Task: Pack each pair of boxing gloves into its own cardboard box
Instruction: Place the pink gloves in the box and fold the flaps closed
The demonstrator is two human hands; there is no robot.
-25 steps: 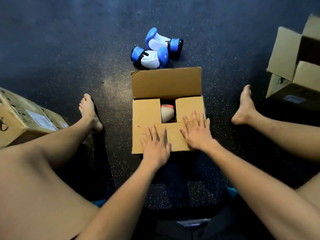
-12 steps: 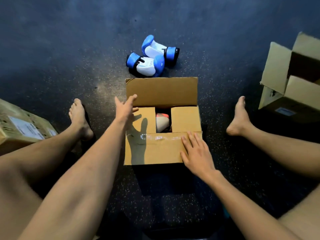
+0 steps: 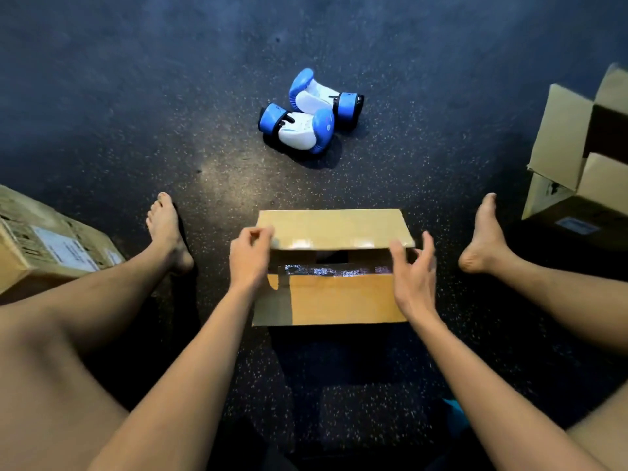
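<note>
My left hand (image 3: 249, 256) pinches the left corner of the far flap (image 3: 336, 227) of the brown cardboard box (image 3: 339, 300), which sits on the dark speckled floor (image 3: 204, 130) between my legs. My right hand (image 3: 413, 273) is at the flap's right corner with its fingers (image 3: 429, 248) spread; I cannot tell whether they touch it. The pair of blue-and-white boxing gloves (image 3: 311, 112) lies on the floor beyond the box.

A single wide-angle head camera looks forward and down onto the dark floor (image 3: 102, 96), close above the cardboard box (image 3: 339, 300) between the outstretched legs (image 3: 85, 300).
</note>
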